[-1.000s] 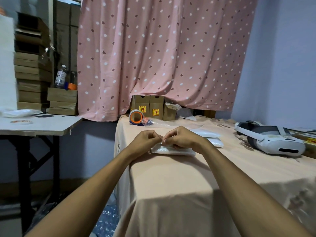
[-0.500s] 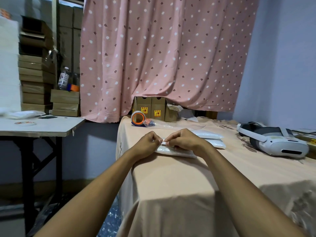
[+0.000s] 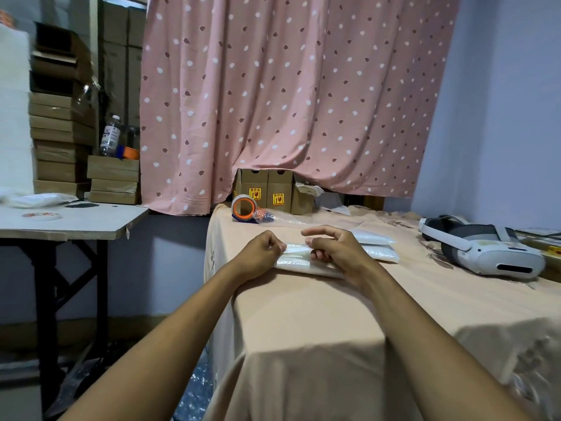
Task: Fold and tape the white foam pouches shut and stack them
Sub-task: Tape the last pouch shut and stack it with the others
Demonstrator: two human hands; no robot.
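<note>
A white foam pouch (image 3: 299,262) lies on the peach tablecloth (image 3: 303,308), near the table's left edge. My left hand (image 3: 262,250) pinches the pouch's folded flap at its left end, fingers curled shut on it. My right hand (image 3: 337,249) rests on the pouch's right part with thumb and forefinger spread and lifted off the flap. Just behind and right sit two more white pouches (image 3: 376,246), one on the other. A tape roll with an orange core (image 3: 243,207) stands at the table's far left corner.
A white and grey headset (image 3: 482,249) lies at the right of the table. Small cardboard boxes (image 3: 270,191) stand under the pink curtain at the back. A side table (image 3: 69,223) with stacked boxes and a bottle (image 3: 110,136) is at left. Bubble wrap lies on the floor.
My right hand has opened and drawn a little to the right, away from my left hand; before, both hands pinched the flap together. The left hand stays pinched on the flap.
</note>
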